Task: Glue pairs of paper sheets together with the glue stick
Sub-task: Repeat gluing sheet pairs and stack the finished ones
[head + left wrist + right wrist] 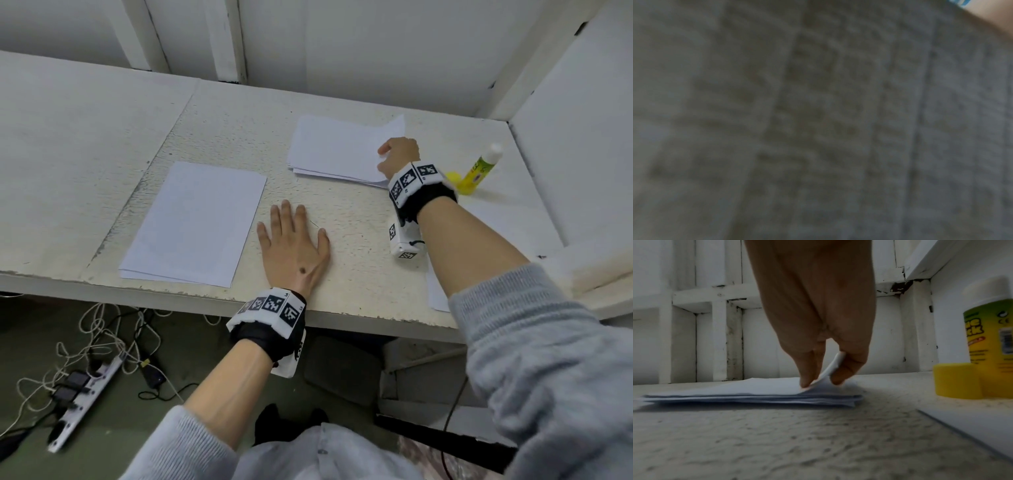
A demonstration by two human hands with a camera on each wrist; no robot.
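The corner of the top sheet (828, 369) of the paper stack (339, 150) is pinched and curled up by the right hand (399, 156) at the back of the worktop (359, 222). The left hand (294, 245) is laid flat, fingers spread, beside a second paper pile (195, 222). The uncapped glue stick (479, 169) is stood right of the stack, its yellow cap (957, 380) beside it.

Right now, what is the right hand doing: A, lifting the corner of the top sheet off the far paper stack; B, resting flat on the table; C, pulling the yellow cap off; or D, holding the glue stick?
A: the right hand pinches the curled corner of the top sheet of the far paper stack, while the glue stick stands untouched beside it.
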